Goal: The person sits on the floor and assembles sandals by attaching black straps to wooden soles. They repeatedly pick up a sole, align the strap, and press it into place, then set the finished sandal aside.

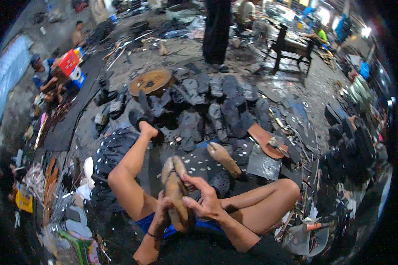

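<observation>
- The tan last (174,191) is held above the lap, just in front of the body, between both hands; its toe end is pointed away, probably so that the top can be seen and reached.
- By the left hand (162,206) the near left side is wrapped; the thumb is laid along it and the other fingers are mostly hidden, so the weight is likely borne here.
- By the right hand (209,202) the right side is held, with thumb and forefinger set apart along it; the forefinger is placed near the dark strap (177,171), perhaps to steady it.
- A second last (224,160) is left on the ground, far right of the hands, seemingly within easy reach.
- Dark soles (191,128) are spread in rough rows beyond the feet, apparently to be kept sorted and in view.
- A grey sheet (264,163) is laid to the right, partly under a brown piece (266,140).
- The round block (149,82) is stood farther off, behind the soles.
</observation>
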The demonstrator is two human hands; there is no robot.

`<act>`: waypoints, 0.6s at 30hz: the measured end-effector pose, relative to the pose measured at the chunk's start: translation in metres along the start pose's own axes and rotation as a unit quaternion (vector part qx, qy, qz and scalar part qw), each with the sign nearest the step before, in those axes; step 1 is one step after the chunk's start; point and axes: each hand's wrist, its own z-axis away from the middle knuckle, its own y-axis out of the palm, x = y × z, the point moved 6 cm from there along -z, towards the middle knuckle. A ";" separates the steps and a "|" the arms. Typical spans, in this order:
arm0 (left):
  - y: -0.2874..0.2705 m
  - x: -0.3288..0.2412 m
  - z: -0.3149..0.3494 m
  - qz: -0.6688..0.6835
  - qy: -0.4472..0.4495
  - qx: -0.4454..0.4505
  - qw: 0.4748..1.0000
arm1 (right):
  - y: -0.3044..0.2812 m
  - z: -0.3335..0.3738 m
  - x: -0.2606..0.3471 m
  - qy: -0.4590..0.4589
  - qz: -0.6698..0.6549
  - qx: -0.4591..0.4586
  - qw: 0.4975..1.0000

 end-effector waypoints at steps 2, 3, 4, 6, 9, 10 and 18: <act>-0.001 -0.002 -0.004 0.103 -0.039 0.014 0.994 | -0.002 0.014 0.006 0.041 -0.080 0.053 0.995; -0.002 -0.010 -0.006 0.126 -0.002 -0.028 0.992 | 0.001 0.021 0.019 0.052 0.004 0.093 0.994; 0.001 -0.016 -0.009 0.145 0.033 -0.063 0.987 | 0.008 0.032 0.019 -0.021 0.148 0.067 0.986; -0.017 -0.017 -0.019 0.059 0.099 -0.103 0.988 | 0.032 0.046 0.008 0.043 0.199 0.076 0.976; -0.054 0.010 -0.037 -0.138 0.066 -0.060 0.986 | 0.039 0.057 -0.023 0.108 0.154 0.118 0.975; -0.053 0.014 -0.035 -0.095 0.055 -0.063 0.992 | 0.039 0.064 -0.018 0.075 0.193 0.080 0.975; -0.055 0.001 -0.091 0.066 0.027 -0.082 0.994 | 0.044 0.100 -0.043 0.311 -0.271 0.134 0.901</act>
